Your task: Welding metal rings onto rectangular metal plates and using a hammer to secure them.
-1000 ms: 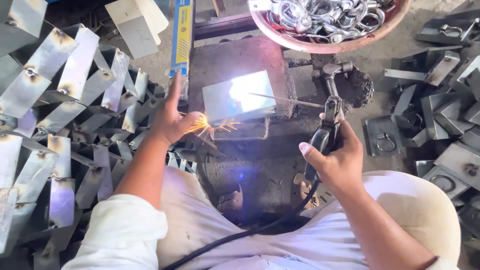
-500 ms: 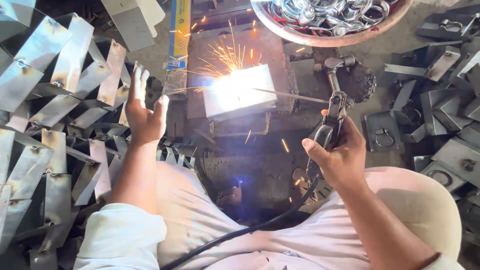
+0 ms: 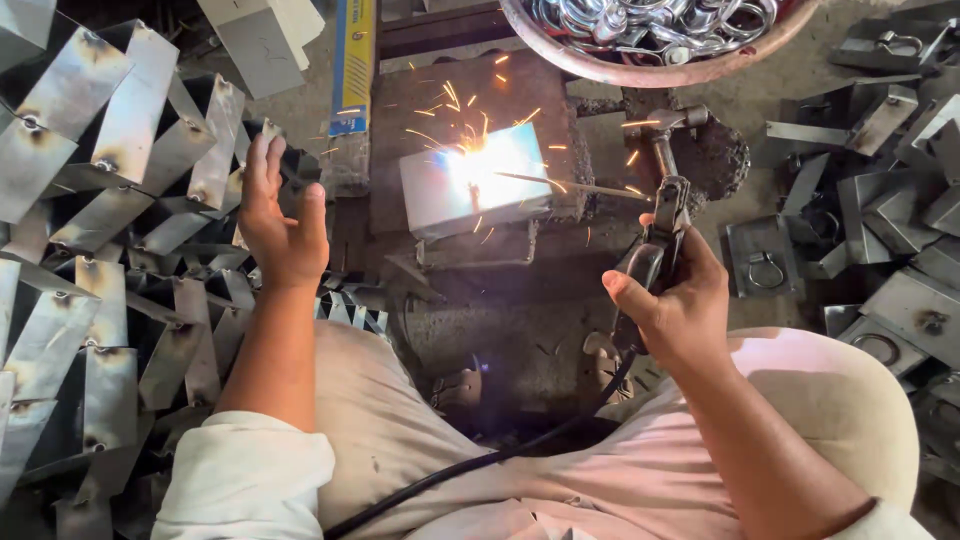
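Between hands — metal box sparking | right hand grips electrode holder | left hand open — over brackets

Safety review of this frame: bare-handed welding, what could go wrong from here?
1. Sparks fly off the lit metal box on the block; the bare right hand gripping the electrode holder could get burned.
2. The left hand hovers open over the stacked sheet-metal brackets; their edges might cut it.
3. The black cable crosses the lap, where sparks may land.
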